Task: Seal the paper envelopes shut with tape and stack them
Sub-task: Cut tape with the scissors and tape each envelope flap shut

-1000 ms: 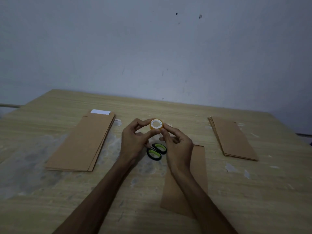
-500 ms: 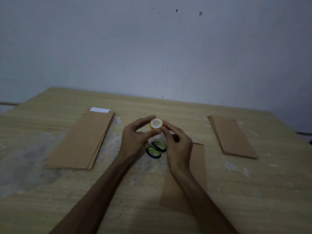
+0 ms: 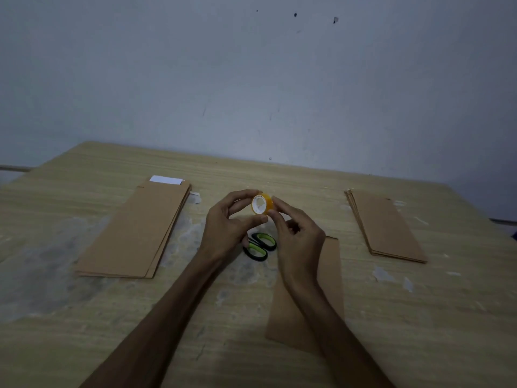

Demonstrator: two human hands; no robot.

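A small yellow tape roll (image 3: 261,204) with a white core is held upright above the table's middle. My left hand (image 3: 228,225) pinches it from the left between thumb and fingers. My right hand (image 3: 296,233) touches its right rim with the fingertips. A single brown paper envelope (image 3: 330,275) lies flat under my right forearm. One stack of brown envelopes (image 3: 137,231) lies at the left with a white sheet (image 3: 166,179) showing at its far end. A second stack of envelopes (image 3: 387,225) lies at the right.
Scissors with black and green handles (image 3: 260,245) lie on the wooden table (image 3: 84,317) just below my hands, their blades hidden. A grey wall stands behind the table's far edge. Pale worn patches mark the tabletop.
The tape roll has turned slightly in my fingers, now showing more of its yellow side. Both hands stay in nearly the same spot.
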